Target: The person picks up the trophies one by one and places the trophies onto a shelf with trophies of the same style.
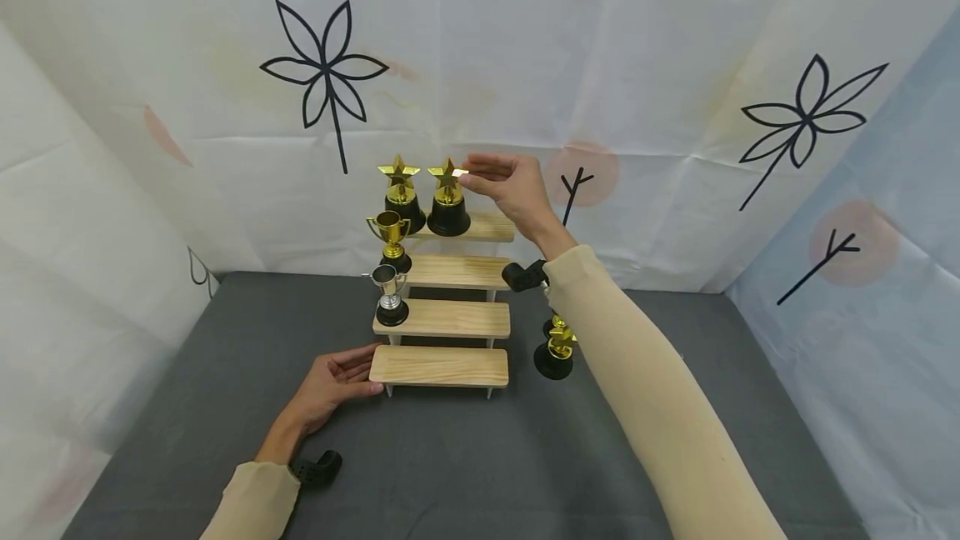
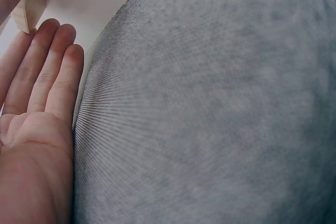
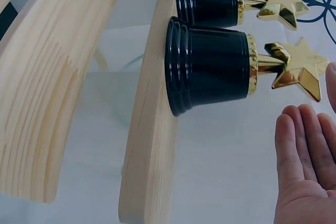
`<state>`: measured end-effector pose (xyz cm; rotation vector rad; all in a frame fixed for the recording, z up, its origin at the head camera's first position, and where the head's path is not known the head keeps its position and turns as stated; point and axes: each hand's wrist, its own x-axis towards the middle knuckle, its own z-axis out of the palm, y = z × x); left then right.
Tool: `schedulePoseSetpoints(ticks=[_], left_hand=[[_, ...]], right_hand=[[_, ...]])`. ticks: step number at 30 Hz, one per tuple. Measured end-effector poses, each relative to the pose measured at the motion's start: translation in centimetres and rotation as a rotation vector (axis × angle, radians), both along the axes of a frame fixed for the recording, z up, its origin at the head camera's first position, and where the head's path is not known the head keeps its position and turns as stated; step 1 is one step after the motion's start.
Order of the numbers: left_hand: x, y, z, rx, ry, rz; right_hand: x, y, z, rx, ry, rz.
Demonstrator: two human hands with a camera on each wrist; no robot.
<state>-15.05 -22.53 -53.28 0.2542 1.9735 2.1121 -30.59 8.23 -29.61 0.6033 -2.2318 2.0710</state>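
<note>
A stepped wooden display stand (image 1: 450, 319) rises on the table. My right hand (image 1: 513, 190) is at the top step, its straight fingers and thumb beside the right-hand gold star trophy (image 1: 448, 211). In the right wrist view, a gap shows between those fingers (image 3: 289, 145) and the star; whether the thumb touches it I cannot tell. Another star trophy (image 1: 403, 205) stands at its left. A gold cup trophy (image 1: 391, 232) and a silver cup trophy (image 1: 390, 297) occupy lower steps, at their left ends. My left hand (image 1: 330, 386) rests with straight fingers against the lowest step's left end.
Right of the stand, gold trophies with black bases (image 1: 555, 357) stand on the grey tabletop (image 1: 450, 465), partly hidden by my right sleeve. A white patterned cloth (image 1: 510, 40) hangs behind the stand and at both sides.
</note>
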Motion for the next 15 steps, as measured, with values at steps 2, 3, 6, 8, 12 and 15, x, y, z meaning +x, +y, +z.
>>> schedulePoseSetpoints(ticks=[2,3,6,8,12,15], left_hand=[[0.0,0.0,0.0,0.001,-0.004,0.001],[0.0,0.0,0.0,0.000,-0.004,0.002],[0.0,0.1,-0.1,-0.005,-0.007,0.006],[0.0,0.0,-0.1,-0.011,-0.009,0.010],[0.0,0.0,-0.2,-0.019,-0.010,0.012],[-0.1,0.0,-0.1,-0.018,-0.010,0.008]], right_hand=[[0.1,0.3,0.0,-0.011,0.004,-0.002],[0.2,0.4,0.0,-0.016,0.005,-0.002],[0.4,0.9,-0.1,-0.027,0.009,-0.005],[0.5,1.2,-0.1,-0.033,0.011,-0.006],[0.9,1.8,-0.1,-0.053,0.013,-0.010],[1.3,2.3,-0.1,-0.071,0.017,-0.017]])
